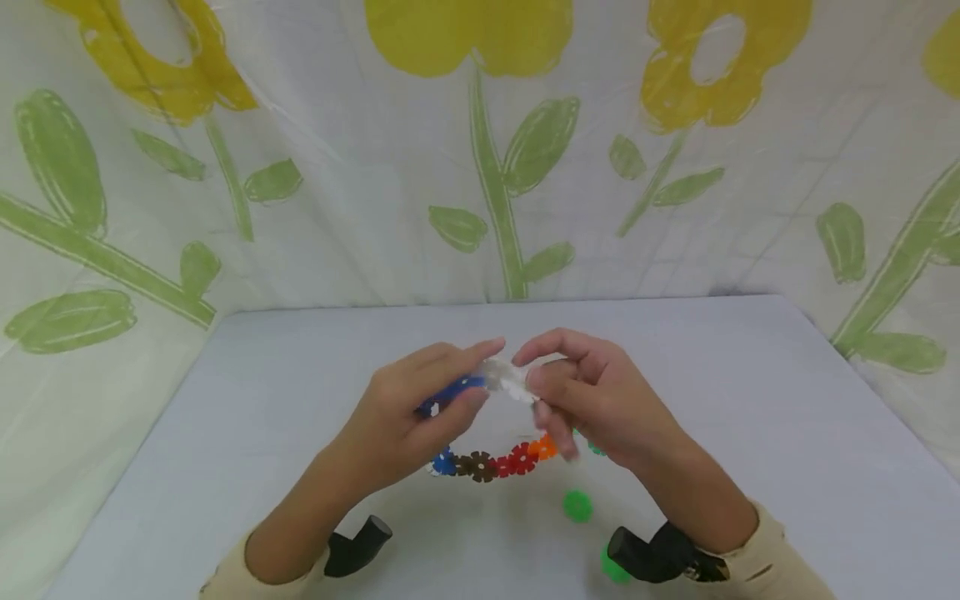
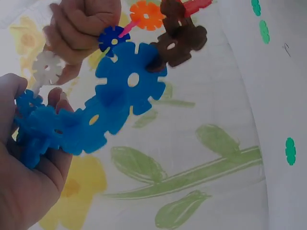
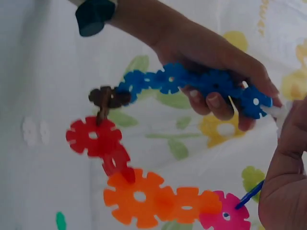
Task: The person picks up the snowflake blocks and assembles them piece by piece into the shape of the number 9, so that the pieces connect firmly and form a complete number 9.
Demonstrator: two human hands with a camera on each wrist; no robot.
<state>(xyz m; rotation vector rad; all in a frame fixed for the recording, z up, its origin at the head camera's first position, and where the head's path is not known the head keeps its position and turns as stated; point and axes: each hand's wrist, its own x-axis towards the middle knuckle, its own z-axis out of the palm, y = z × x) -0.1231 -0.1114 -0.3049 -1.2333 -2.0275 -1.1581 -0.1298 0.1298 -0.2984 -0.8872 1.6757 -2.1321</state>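
My left hand [image 1: 416,417] holds the blue end of a chain of interlocking plastic flower discs [image 2: 93,120] between thumb and fingers. My right hand [image 1: 600,396] pinches a white flower disc [image 1: 513,382], whose edge meets the last blue disc [image 3: 255,101]. From the left hand the chain hangs in a curve through brown discs [image 1: 480,467], red discs [image 3: 93,136], orange discs [image 3: 139,196] and a pink disc [image 3: 225,214]. A dark blue disc [image 2: 113,41] sits on the pink one, close to the right hand. Part of the white disc is hidden behind the right fingers.
Loose green discs lie on the white table: one green disc [image 1: 577,506] below the chain, another [image 1: 615,564] partly behind the black wrist mount [image 1: 648,552]. White discs [image 3: 29,130] show at the left of the right wrist view. A flower-printed curtain [image 1: 375,192] hangs behind the table.
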